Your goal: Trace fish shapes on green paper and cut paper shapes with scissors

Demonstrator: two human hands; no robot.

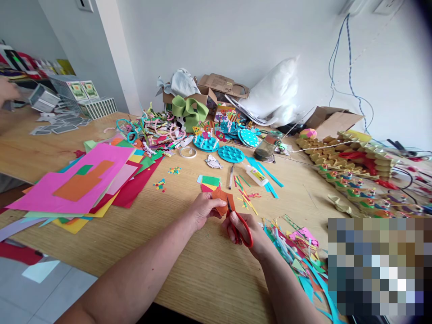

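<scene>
Forearms (145, 270) nearest, left fingers (216, 204) pinch orange paper (222, 195), likely light, bendy, best held by left edge; right fingers (232, 218) clamp scissors (249, 233).

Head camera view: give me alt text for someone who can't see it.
The right hand holds red-handled scissors at orange paper held by the left hand above a wooden table. Colored paper sheets lie to the left; scraps lie to the right.

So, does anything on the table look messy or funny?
Yes, a bit. Paper scraps lie in a loose tangle beside the right hand, and the coloured sheets on the left sit crooked, corners poking out, instead of neatly squared up.
</scene>
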